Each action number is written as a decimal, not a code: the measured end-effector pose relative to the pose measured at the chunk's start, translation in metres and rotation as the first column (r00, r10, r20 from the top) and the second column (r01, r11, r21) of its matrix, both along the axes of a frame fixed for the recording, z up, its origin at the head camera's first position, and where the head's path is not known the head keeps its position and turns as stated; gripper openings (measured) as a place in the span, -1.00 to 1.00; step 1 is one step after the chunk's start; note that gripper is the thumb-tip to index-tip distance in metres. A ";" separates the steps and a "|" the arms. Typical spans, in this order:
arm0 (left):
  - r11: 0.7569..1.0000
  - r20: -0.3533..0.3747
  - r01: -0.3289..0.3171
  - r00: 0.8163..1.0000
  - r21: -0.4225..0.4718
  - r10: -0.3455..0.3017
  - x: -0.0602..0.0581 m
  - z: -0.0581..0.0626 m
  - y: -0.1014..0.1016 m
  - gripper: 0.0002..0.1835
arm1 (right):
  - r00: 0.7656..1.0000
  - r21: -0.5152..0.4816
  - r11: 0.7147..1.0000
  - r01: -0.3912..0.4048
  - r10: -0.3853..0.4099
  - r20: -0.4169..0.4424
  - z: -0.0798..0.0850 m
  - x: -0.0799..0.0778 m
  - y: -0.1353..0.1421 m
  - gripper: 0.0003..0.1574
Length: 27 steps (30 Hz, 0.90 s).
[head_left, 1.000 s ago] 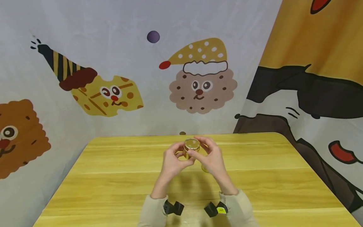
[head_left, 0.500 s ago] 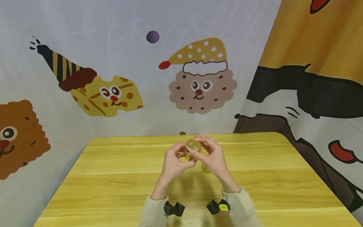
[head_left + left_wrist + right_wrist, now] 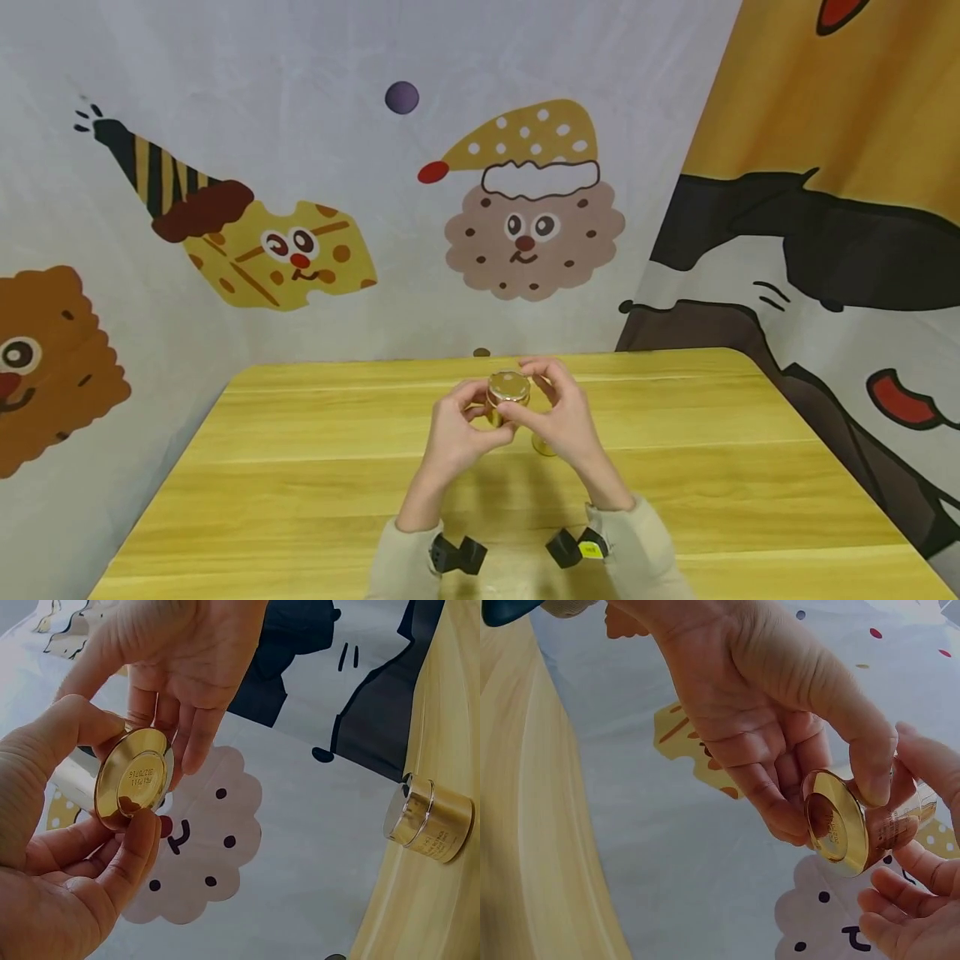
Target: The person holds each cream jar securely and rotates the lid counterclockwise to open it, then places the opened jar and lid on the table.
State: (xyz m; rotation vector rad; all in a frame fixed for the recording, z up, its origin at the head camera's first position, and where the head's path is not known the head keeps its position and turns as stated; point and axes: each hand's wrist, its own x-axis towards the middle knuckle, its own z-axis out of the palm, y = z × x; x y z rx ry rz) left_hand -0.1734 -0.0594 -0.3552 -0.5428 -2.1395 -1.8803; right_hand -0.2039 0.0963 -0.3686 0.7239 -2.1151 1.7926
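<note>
Raised above the table, a shiny gold cosmetic jar (image 3: pixel 508 386) is between my two hands. My left hand (image 3: pixel 456 427) grips its left side with thumb and fingers. My right hand (image 3: pixel 564 418) holds it from the right, with the thumb pressed on its side in the right wrist view. The flat base of the held jar (image 3: pixel 136 780), with a printed code, shows in the left wrist view. A second gold jar (image 3: pixel 437 821) stands on the table, its lid on; in the head view my right hand partly hides this jar (image 3: pixel 543 446).
The wood-grain table (image 3: pixel 315 492) spreads out on all sides beneath my hands. Behind it hangs a pale cloth (image 3: pixel 337 150) printed with cartoon figures. Black wrist cameras are strapped at both sleeves.
The held jar shifts slightly right, then back left, staying between both hands. My right fingertips have moved a little away from its far edge. The second jar stays put.
</note>
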 end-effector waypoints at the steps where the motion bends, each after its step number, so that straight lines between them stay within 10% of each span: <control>1: 1.000 0.000 0.003 1.000 0.000 -0.003 0.000 0.000 0.000 -0.56 | 1.000 0.002 1.000 0.000 0.000 -0.009 0.000 0.000 0.000 -0.54; 9: 1.000 -0.007 0.031 0.999 0.003 -0.031 0.001 0.000 -0.002 -0.57 | 0.981 0.030 0.984 -0.176 0.177 -0.080 -0.001 -0.003 0.007 -0.59; 19: 1.000 0.012 0.020 1.000 -0.004 -0.020 0.001 -0.001 -0.001 -0.56 | 0.998 -0.012 0.998 -0.065 0.065 -0.020 -0.001 -0.002 0.002 -0.52; 27: 1.000 0.011 0.017 1.000 -0.006 -0.017 0.000 0.000 -0.001 -0.61 | 0.983 0.041 0.987 -0.156 0.159 -0.087 -0.001 -0.002 0.006 -0.50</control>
